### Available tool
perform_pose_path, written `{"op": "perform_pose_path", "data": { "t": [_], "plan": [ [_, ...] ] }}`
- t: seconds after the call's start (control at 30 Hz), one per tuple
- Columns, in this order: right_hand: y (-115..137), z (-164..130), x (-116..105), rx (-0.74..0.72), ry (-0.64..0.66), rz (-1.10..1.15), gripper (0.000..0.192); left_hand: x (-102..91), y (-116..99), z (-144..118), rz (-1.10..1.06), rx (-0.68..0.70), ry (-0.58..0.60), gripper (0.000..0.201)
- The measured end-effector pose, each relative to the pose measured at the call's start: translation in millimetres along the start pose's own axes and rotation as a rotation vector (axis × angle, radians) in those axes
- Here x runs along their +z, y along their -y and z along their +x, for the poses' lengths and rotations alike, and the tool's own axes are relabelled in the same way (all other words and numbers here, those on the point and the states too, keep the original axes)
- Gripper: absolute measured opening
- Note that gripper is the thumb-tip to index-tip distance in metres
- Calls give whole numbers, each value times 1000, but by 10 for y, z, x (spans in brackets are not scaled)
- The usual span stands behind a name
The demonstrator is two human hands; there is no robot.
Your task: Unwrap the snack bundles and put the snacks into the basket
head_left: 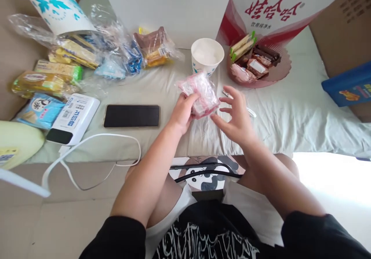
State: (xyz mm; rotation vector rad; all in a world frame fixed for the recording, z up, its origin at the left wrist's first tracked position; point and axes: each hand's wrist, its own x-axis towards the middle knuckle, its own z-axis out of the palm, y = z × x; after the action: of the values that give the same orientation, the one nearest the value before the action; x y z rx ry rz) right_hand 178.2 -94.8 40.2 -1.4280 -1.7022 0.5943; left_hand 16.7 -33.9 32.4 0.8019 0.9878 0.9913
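Between thumb and fingers, my left hand (184, 113) grips a pink-and-clear plastic snack packet (202, 96). Its contents are hard to make out. My right hand (235, 116) is just to the right of the packet, fingers spread and curved towards it, with nothing held; whether a fingertip touches the packet's edge I cannot tell. Directly beyond the packet stands a white paper cup (207, 56) with a blue-green print. A slim white object (251, 112) lies partly hidden behind my right hand. Farther right, a pink translucent bowl (282, 71) holds several wrapped snacks.
Left of my hands lie a black phone (131, 116), a white power bank (75, 118) with a cable (116, 135), and several snack packets (48, 81). A tilted paper cup (59, 11) rests over them. Boxes (171, 11) line the back; a blue package (348, 85) is at the right.
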Motion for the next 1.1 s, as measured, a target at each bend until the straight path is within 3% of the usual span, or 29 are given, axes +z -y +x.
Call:
{"op": "perform_pose_path", "data": {
  "t": [0.17,0.23,0.33,0.43,0.5,0.63,0.73,0.9,1.0,1.1],
  "plan": [
    [-359,-32,-287,164,112,374,86,12,-14,-78,219,-64,365,35],
    [-432,-61,-303,241,165,457,79,29,-5,-81,313,-129,430,36],
    [-480,-99,-295,326,83,535,68,35,13,-40,329,-130,355,43],
    [-500,-135,-261,388,-79,620,64,55,47,3,237,-45,265,57],
    [-494,-160,-234,383,-106,601,57,81,90,22,226,18,227,65],
    [-443,-164,-279,216,-3,366,37,54,159,100,283,186,58,70],
    [-477,-100,-435,123,-47,57,19,-71,145,192,277,405,-81,68],
    [-746,-16,-618,216,-128,-476,29,-240,123,229,377,544,-209,57],
    [-843,-20,-604,236,-106,-569,22,-282,143,216,521,605,-217,47],
    [-794,-14,-578,208,-129,-498,19,-299,133,200,635,575,-171,52]
  ]
}}
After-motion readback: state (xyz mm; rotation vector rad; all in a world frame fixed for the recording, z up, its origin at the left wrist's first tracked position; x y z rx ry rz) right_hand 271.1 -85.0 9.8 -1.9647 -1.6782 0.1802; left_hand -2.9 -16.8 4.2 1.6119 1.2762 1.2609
